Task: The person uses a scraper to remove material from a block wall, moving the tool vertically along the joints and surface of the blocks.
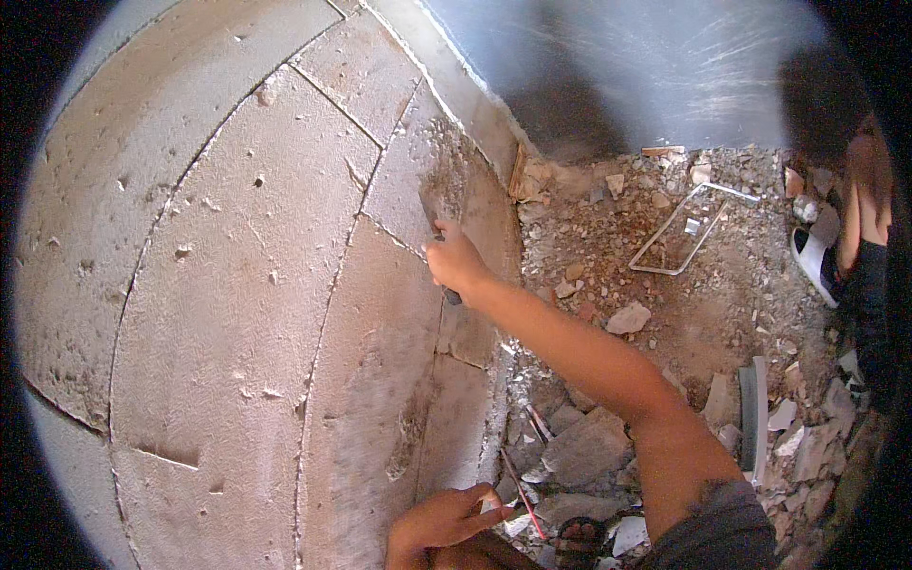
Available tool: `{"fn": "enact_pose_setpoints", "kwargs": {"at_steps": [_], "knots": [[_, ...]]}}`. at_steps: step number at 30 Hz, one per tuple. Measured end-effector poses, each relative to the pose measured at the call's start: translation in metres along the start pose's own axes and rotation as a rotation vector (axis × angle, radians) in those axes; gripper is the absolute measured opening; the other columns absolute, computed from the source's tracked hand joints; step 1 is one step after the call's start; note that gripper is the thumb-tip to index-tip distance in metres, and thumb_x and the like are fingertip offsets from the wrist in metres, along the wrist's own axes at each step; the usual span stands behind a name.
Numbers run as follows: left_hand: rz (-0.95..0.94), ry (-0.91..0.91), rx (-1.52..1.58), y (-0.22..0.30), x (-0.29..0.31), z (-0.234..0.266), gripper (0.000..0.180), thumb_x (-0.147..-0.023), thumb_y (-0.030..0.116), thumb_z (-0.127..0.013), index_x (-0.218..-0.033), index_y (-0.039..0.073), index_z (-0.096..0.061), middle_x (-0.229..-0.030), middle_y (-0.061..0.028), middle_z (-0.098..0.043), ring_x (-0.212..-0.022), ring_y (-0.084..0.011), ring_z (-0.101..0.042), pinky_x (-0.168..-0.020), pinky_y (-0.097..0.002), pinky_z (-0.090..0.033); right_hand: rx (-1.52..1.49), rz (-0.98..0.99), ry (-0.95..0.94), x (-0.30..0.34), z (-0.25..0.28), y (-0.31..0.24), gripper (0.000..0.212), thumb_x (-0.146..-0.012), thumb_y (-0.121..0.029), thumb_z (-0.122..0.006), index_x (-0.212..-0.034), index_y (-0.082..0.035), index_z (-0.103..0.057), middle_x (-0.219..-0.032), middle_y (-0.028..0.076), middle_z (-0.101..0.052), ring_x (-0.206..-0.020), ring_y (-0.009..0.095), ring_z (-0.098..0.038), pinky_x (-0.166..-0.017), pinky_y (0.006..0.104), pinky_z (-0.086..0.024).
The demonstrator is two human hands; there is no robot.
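My right hand (456,261) is closed around the dark handle of a scraper (443,198), whose blade looks blurred and dusty. The blade is against the upper right part of a block wall (228,285), where a rough, dirty patch shows just beyond it. This wall has large pale brownish blocks with thin joint lines, pits and scratches. Low in the picture, beside the wall's bottom part, my left hand (446,518) is loosely bent, its thumb and a finger apart, with nothing visible in it.
Broken rubble (589,446) covers the floor on the right. On it lie a bent white frame (655,270), a pale grey strip (753,418) and a thin red stick (524,499). Another person's shoe (815,268) stands at the far right. A bluish-grey smooth surface (655,76) rises behind.
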State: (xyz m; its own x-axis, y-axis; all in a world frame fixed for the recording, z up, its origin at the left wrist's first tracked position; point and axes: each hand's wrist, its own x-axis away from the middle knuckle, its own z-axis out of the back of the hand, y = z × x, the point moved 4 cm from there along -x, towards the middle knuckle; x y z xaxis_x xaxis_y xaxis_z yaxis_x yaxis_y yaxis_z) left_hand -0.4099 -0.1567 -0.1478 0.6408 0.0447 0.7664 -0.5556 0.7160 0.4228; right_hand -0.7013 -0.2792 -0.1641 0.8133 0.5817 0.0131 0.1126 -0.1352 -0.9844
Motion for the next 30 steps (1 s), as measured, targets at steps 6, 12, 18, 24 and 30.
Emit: {"fn": "enact_pose_setpoints", "kwargs": {"at_steps": [6, 12, 18, 24, 30], "knots": [[-0.084, 0.044, 0.022, -0.013, -0.003, -0.009, 0.044, -0.091, 0.048, -0.047, -0.097, 0.005, -0.053, -0.071, -0.0172, -0.061, -0.069, -0.0352, -0.061, -0.061, -0.0414, -0.046, 0.093, 0.200, -0.168, -0.022, -0.003, -0.007, 0.032, -0.076, -0.010, -0.049, -0.103, 0.004, -0.057, -0.084, 0.020, -0.059, -0.076, 0.033, -0.057, -0.064, 0.0401, -0.046], [-0.116, 0.073, 0.053, -0.014, -0.001, -0.007, 0.045, -0.091, 0.049, -0.047, -0.095, 0.005, -0.053, -0.070, -0.0171, -0.061, -0.067, -0.0342, -0.061, -0.061, -0.0415, -0.046, -0.139, -0.005, -0.098, -0.023, 0.016, -0.027, 0.021, -0.081, -0.009, -0.049, -0.099, 0.000, -0.056, -0.057, 0.007, -0.050, -0.045, 0.016, -0.049, -0.040, 0.0345, -0.038], [0.004, -0.013, 0.019, 0.006, 0.000, -0.002, 0.040, -0.092, 0.045, -0.048, -0.098, 0.006, -0.054, -0.073, -0.0154, -0.061, -0.067, -0.0294, -0.060, -0.062, -0.0384, -0.046, -0.083, -0.036, -0.208, -0.014, 0.028, -0.032, 0.024, -0.085, -0.016, -0.053, -0.104, -0.003, -0.058, -0.060, 0.005, -0.049, -0.045, 0.016, -0.047, -0.040, 0.0340, -0.038], [0.034, -0.029, 0.022, -0.012, -0.002, -0.009, 0.036, -0.092, 0.043, -0.048, -0.103, 0.009, -0.056, -0.084, -0.0127, -0.063, -0.074, -0.0240, -0.061, -0.067, -0.0351, -0.047, -0.103, -0.098, -0.241, -0.017, 0.026, -0.033, 0.037, -0.086, -0.016, -0.053, -0.121, -0.006, -0.051, -0.062, 0.004, -0.048, -0.044, 0.016, -0.045, -0.040, 0.0330, -0.039], [0.038, -0.031, -0.029, -0.003, 0.000, -0.005, 0.038, -0.092, 0.045, -0.049, -0.103, 0.009, -0.056, -0.084, -0.0124, -0.064, -0.077, -0.0268, -0.063, -0.068, -0.0375, -0.048, 0.019, 0.095, -0.261, -0.003, 0.027, -0.047, 0.035, -0.083, -0.015, -0.053, -0.115, -0.003, -0.053, -0.064, 0.009, -0.052, -0.050, 0.021, -0.052, -0.045, 0.0361, -0.043]]}}
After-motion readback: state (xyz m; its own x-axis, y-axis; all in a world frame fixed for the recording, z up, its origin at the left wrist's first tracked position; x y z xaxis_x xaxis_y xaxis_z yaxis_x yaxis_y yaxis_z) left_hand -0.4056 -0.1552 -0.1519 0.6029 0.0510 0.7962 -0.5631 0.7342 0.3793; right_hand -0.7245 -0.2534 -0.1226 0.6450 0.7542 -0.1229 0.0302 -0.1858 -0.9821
